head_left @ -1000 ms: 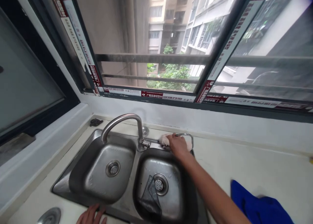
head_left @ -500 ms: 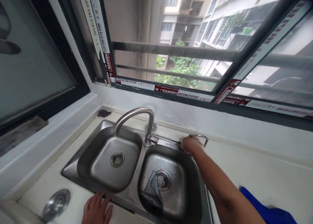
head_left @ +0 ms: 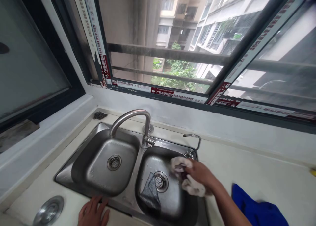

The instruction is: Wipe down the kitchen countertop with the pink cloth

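Over the right basin [head_left: 174, 204] of a double steel sink, my right hand [head_left: 198, 173] grips a bunched whitish cloth [head_left: 194, 186] with a dark patch. The cloth is a little blurred. A grey cloth [head_left: 150, 189] lies folded on the basin floor, beside the drain [head_left: 160, 182]. My left hand [head_left: 93, 211] rests with fingers spread on the front edge of the counter, near the left basin [head_left: 98, 178]. Behind my right hand stands a small thin faucet [head_left: 197, 138] at the sink's back right corner.
A large curved faucet [head_left: 146, 130] rises between the basins. A round metal drain cover [head_left: 49, 211] lies on the counter at the left. A dark scouring pad [head_left: 100, 115] sits in the back left corner. Blue cloth [head_left: 258, 208] lies on the right. A window [head_left: 163, 96] runs behind.
My right hand has come from the small faucet at the back corner forward and over the right basin, bringing the whitish cloth into view. My left hand stays at the front edge.
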Motion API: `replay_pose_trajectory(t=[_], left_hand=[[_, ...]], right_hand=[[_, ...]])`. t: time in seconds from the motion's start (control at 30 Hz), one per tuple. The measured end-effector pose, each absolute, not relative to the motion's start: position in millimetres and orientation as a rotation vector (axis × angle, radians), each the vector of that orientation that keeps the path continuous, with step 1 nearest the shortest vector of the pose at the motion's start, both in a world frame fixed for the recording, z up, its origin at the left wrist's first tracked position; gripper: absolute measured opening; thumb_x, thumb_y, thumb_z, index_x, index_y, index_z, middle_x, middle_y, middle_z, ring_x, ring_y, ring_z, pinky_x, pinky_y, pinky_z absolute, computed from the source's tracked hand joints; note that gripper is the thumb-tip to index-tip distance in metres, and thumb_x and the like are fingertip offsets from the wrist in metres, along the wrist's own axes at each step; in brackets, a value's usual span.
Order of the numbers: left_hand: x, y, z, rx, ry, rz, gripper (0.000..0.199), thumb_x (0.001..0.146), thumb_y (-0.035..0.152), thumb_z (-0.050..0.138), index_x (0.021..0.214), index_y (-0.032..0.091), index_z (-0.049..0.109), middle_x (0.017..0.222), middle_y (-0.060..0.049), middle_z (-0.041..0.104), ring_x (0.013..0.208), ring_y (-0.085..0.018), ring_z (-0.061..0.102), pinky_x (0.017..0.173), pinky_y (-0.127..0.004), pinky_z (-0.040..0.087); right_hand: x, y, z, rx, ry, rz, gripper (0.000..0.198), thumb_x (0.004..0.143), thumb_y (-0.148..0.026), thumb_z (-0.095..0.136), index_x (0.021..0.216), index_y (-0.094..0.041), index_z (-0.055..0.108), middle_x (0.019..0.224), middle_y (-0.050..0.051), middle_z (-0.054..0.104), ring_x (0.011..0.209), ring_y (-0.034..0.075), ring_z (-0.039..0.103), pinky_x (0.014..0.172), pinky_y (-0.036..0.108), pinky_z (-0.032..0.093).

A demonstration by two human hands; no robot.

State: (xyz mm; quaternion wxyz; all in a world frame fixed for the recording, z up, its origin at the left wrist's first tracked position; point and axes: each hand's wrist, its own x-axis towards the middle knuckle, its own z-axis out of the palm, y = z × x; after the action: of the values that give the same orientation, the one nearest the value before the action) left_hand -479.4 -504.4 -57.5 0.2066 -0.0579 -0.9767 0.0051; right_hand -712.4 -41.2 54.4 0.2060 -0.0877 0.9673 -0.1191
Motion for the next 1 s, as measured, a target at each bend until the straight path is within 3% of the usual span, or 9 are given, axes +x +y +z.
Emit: replay_pose_trajectory(t=[0.13, 0.23, 0.33, 0.47, 0.7, 0.8, 0.9, 1.0], left_hand=[[-479, -502, -54, -0.159, -2.767, -0.009, 0.030, 0.091, 0.040, 0.052, 0.109, 0.028, 0.073, 0.114, -0.007, 0.071, 0.111, -0.027, 0.061, 0.095, -0.043, 0.040], [-480, -502, -54, -0.122, -2.767, -0.025, 0.032, 0.092, 0.041, 0.049, 0.109, 0.028, 0.073, 0.114, -0.007, 0.071, 0.111, -0.027, 0.061, 0.094, -0.043, 0.040], [-480, -502, -52, -0.110, -2.783, -0.037, 0.034, 0.093, 0.043, 0.048, 0.109, 0.028, 0.073, 0.115, -0.008, 0.071, 0.111, -0.028, 0.061, 0.094, -0.043, 0.041], [-480, -500, -46, -0.097, -2.845, -0.061, 0.036, 0.094, 0.045, 0.047, 0.109, 0.025, 0.073, 0.116, -0.009, 0.070, 0.112, -0.028, 0.060, 0.096, -0.044, 0.041], [-485, -495, -34, -0.044, -2.935, -0.115, 0.037, 0.095, 0.040, 0.044, 0.110, 0.023, 0.073, 0.116, -0.011, 0.069, 0.112, -0.028, 0.059, 0.099, -0.047, 0.040], [-486, -494, -34, -0.044, -2.946, -0.139, 0.036, 0.096, 0.036, 0.043, 0.111, 0.023, 0.073, 0.116, -0.010, 0.069, 0.112, -0.027, 0.059, 0.099, -0.047, 0.040], [-487, -494, -36, -0.069, -2.917, -0.155, 0.035, 0.096, 0.035, 0.044, 0.110, 0.022, 0.073, 0.116, -0.011, 0.069, 0.113, -0.028, 0.058, 0.099, -0.047, 0.039], [-487, -493, -36, -0.087, -2.912, -0.166, 0.034, 0.096, 0.035, 0.045, 0.110, 0.021, 0.072, 0.115, -0.011, 0.068, 0.114, -0.029, 0.057, 0.100, -0.048, 0.039]], right_hand=[[-715, 43, 63, 0.455, 2.986, -0.496, 0.042, 0.096, -0.039, 0.042, 0.122, -0.015, 0.065, 0.117, 0.014, 0.069, 0.107, 0.028, 0.064, 0.086, 0.032, 0.049], [-743, 53, 56, 0.688, 2.992, -0.454, 0.051, 0.097, -0.042, 0.041, 0.134, -0.011, 0.056, 0.112, 0.018, 0.069, 0.104, 0.029, 0.065, 0.082, 0.034, 0.051], [-772, 33, 37, 0.697, 2.947, -0.390, 0.059, 0.096, -0.048, 0.045, 0.142, -0.011, 0.046, 0.117, 0.021, 0.064, 0.103, 0.031, 0.065, 0.081, 0.037, 0.050], [-787, 15, 15, 0.593, 2.879, -0.289, 0.056, 0.098, -0.053, 0.044, 0.140, -0.017, 0.045, 0.124, 0.022, 0.058, 0.106, 0.033, 0.064, 0.083, 0.041, 0.049], [-738, -2, 10, 0.365, 2.788, -0.120, 0.054, 0.101, -0.039, 0.043, 0.151, -0.019, 0.035, 0.122, 0.018, 0.063, 0.107, 0.032, 0.065, 0.086, 0.040, 0.048], [-689, -32, 5, 0.248, 2.742, -0.080, 0.043, 0.100, -0.029, 0.044, 0.142, -0.023, 0.051, 0.119, 0.016, 0.066, 0.106, 0.030, 0.066, 0.085, 0.039, 0.048], [-630, -56, 3, 0.119, 2.664, -0.087, 0.027, 0.092, -0.022, 0.058, 0.117, -0.020, 0.069, 0.106, 0.013, 0.071, 0.100, 0.029, 0.068, 0.081, 0.034, 0.048], [-585, -55, 15, 0.023, 2.616, -0.167, 0.024, 0.088, -0.019, 0.062, 0.110, -0.022, 0.071, 0.101, 0.006, 0.072, 0.096, 0.023, 0.069, 0.077, 0.026, 0.048]])
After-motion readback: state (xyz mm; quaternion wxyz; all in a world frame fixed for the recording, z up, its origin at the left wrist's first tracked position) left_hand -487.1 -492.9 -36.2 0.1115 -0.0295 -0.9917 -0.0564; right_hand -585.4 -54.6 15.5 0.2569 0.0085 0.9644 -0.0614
